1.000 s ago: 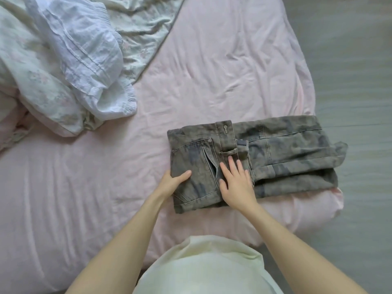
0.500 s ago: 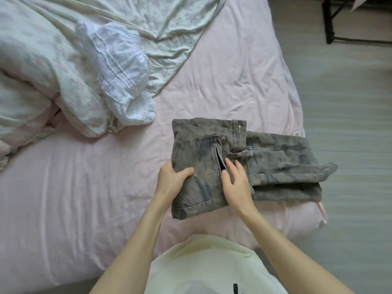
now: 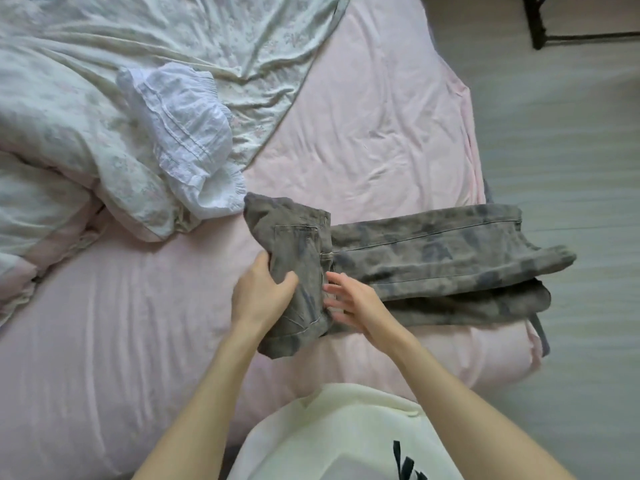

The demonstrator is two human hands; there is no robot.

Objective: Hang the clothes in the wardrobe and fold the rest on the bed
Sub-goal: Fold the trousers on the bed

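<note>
From the head view, the left hand (image 3: 261, 296) grips the waist end of the folded camouflage trousers (image 3: 408, 268), thumb over the fabric and fingers curled under the lifted edge. The right hand (image 3: 360, 303) lies open beside it, fingers spread and straight, touching the cloth at the fold. The trousers lie at centre right on the pink bed sheet (image 3: 363, 133), legs reaching toward the right edge. A white garment (image 3: 187, 133) sits at upper left.
</note>
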